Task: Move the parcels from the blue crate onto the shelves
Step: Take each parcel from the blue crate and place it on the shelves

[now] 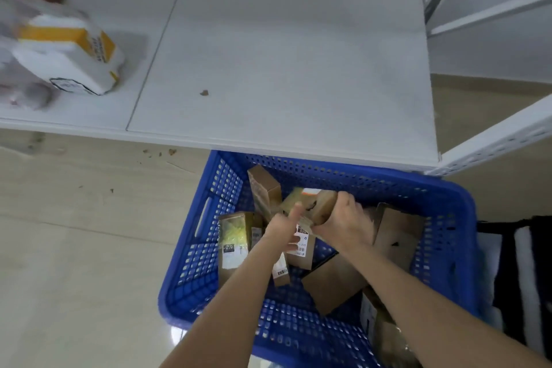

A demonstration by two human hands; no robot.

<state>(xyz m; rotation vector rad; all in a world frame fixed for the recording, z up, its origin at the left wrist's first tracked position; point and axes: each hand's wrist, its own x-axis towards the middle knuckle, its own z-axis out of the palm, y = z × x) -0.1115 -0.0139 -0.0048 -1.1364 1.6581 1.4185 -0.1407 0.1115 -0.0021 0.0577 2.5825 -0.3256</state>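
Observation:
A blue perforated crate [448, 206] stands on the floor below the shelf and holds several brown cardboard parcels. Both my hands are inside it. My right hand [343, 221] is shut on a brown parcel [321, 203] with a white and orange label, held tilted above the others. My left hand [283, 224] touches the same parcel from the left, thumb raised; its fingers are partly hidden. Another parcel [264, 187] leans upright against the crate's far wall. A taped parcel [233, 236] stands at the left. The white shelf [283, 69] lies just beyond the crate.
A white and yellow package [77, 51] lies blurred at the shelf's left end, among pale bags. White perforated shelf posts [493, 140] rise on the right. A black and white object [522, 278] stands right of the crate. Beige floor lies to the left.

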